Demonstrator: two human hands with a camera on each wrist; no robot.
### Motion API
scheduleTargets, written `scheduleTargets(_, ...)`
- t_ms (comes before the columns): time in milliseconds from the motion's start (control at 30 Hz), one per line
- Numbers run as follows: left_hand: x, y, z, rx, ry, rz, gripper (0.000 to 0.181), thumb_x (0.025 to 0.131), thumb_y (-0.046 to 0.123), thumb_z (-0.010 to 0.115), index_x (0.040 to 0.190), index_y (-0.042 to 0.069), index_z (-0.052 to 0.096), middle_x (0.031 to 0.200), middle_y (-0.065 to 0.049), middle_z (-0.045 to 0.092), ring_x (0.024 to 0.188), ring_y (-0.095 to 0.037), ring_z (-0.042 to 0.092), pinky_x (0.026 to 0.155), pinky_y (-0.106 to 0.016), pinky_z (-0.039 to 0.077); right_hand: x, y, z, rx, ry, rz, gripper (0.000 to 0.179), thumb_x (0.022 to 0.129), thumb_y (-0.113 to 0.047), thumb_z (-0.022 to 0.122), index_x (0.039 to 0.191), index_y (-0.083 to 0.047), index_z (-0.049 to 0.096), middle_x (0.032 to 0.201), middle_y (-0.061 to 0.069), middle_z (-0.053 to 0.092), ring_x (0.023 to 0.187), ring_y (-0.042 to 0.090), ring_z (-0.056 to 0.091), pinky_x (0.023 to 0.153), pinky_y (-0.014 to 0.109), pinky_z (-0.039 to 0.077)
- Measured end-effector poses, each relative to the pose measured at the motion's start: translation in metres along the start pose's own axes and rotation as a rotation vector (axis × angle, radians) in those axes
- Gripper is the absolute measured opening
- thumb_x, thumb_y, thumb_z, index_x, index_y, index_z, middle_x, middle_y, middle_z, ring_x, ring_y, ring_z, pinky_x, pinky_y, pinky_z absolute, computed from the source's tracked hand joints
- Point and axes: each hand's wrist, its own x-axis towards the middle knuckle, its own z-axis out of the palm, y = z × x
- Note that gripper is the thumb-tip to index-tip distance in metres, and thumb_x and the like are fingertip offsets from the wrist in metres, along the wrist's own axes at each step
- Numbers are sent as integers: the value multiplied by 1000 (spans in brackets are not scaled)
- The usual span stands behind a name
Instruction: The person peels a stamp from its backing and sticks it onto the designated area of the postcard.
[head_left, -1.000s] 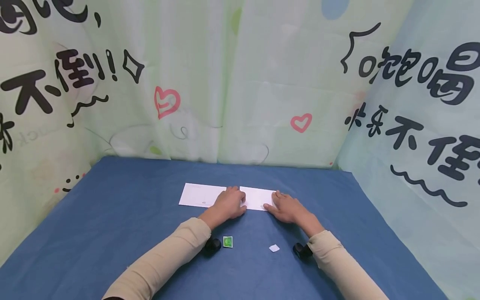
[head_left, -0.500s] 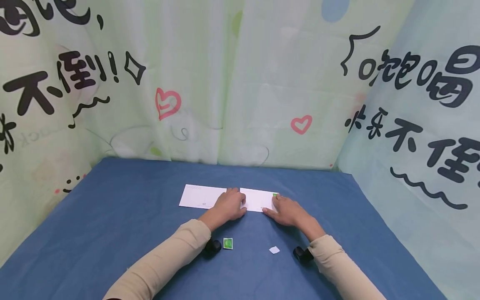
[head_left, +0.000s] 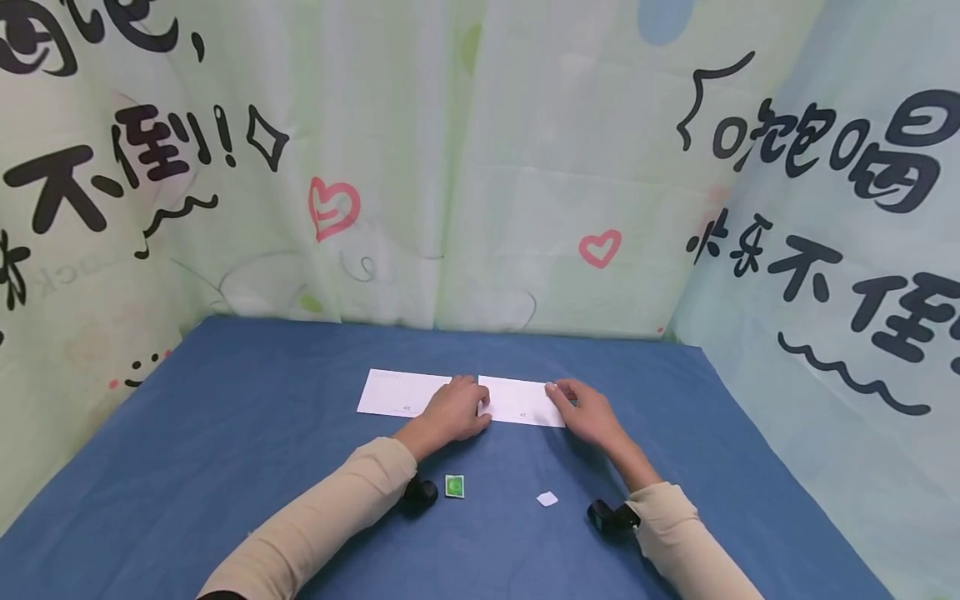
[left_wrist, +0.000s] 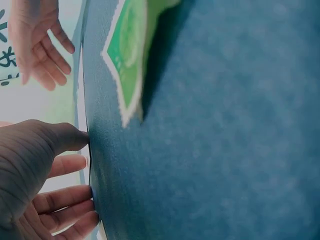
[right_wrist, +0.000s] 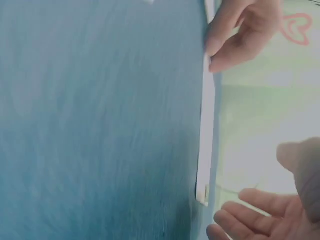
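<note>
A long white envelope [head_left: 517,402] lies flat on the blue cloth. My left hand [head_left: 452,408] rests across its middle; in the left wrist view the thumb and extended fingertips [left_wrist: 77,192] touch its near edge. Over the envelope's right end is my right hand [head_left: 588,410], hiding the upper right corner. The right wrist view shows this hand [right_wrist: 265,210] with fingers loosely extended and apart from the envelope [right_wrist: 206,135], holding nothing. A green postage stamp [head_left: 454,487] lies on the cloth near the left wrist, large in the left wrist view.
A small white piece of paper [head_left: 547,498] lies on the cloth to the right of the stamp. Blue cloth [head_left: 300,367] covers the table. Printed pale curtains [head_left: 517,167] stand behind it and along both sides. Black wrist cameras [head_left: 611,517] sit low beside the sleeves.
My right hand has lifted from the envelope's right end and shifted slightly right. A green patch seen at the upper right corner half a second ago is hidden now. The left hand stays put.
</note>
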Motion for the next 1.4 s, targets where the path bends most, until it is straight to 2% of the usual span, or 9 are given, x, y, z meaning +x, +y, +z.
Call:
scheduleTargets(100,0,-2,2,-42,5,6,22,94,29,72,105,10,74,94,-6,67,88,-23,60,82,-40,52,-6,-1,-2,102,31,75,53,108,-38,48,139,4,57,134,25,62,127,42,56,105,57,43)
scheduleTargets(267,-6,-3,0,-118,9,3,27,95,26,71,114,8,74,97,-8,71,88,-21,61,86,-42,53,-21,-5,-6,223,47,115,50,107,-38,52,137,2,59,129,21,65,116,35,61,92,44,51)
scheduleTargets(333,-9,-3,-3,-133,16,9,27,96,26,70,116,7,74,100,-9,71,90,-21,62,88,-42,53,-26,-8,-7,261,45,116,47,107,-36,54,135,1,60,126,20,66,111,32,64,84,36,53)
scheduleTargets(433,-14,-3,-8,-151,36,32,27,95,25,70,116,7,74,102,-9,72,92,-21,63,88,-42,53,-34,-12,-8,303,35,99,43,106,-32,56,135,1,61,124,21,68,110,31,66,80,30,53)
scheduleTargets(600,-29,-7,-16,-178,67,62,27,95,24,70,115,7,74,101,-9,72,98,-25,65,86,-43,53,-44,-19,-8,344,13,65,40,105,-30,59,132,0,62,121,21,69,109,33,66,83,34,56)
scheduleTargets(733,-42,-14,-21,-200,102,65,26,94,21,72,114,5,73,104,-12,72,102,-30,65,87,-47,53,-49,-23,-3,330,1,11,39,104,-29,61,130,0,64,118,18,71,107,33,66,82,35,56)
scheduleTargets(1067,-66,-46,-36,-162,127,-35,30,92,22,74,116,4,72,114,-14,72,112,-33,65,98,-48,51,-53,-42,13,265,-28,-88,34,101,-28,65,126,-5,68,108,7,74,100,22,66,83,36,51)
scheduleTargets(1267,-79,-69,-43,-150,136,-80,31,93,21,72,117,2,72,115,-16,72,110,-34,66,96,-49,51,-55,-53,26,251,-60,-166,30,101,-27,65,122,-6,70,104,1,73,94,17,66,80,35,52)
scheduleTargets(1400,-86,-81,-46,-147,137,-99,31,93,21,72,117,0,71,116,-17,71,108,-35,66,95,-50,52,-57,-62,33,258,-97,-200,29,101,-24,65,122,-5,70,108,3,73,95,19,66,81,37,53)
